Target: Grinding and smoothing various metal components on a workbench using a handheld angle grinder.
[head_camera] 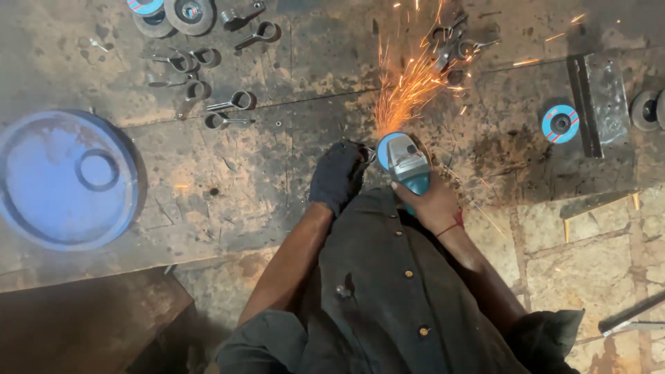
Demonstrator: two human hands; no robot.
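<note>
My right hand (431, 202) grips a blue and grey angle grinder (405, 161) held over the rusty metal work surface (228, 187). Orange sparks (409, 83) spray away from its disc toward the far edge. My left hand (337, 176) wears a dark glove and presses down on a small metal piece (363, 148) right beside the grinder's disc. The piece is mostly hidden by the glove and the tool. My dark buttoned shirt fills the lower middle of the view.
Several small metal ring-and-rod parts (208, 83) lie at the far left. More such parts (454, 45) sit beyond the sparks. Grinding discs (560, 123) (188, 12) lie about. A blue round drum lid (66, 179) rests at left; a steel plate (604, 97) at right.
</note>
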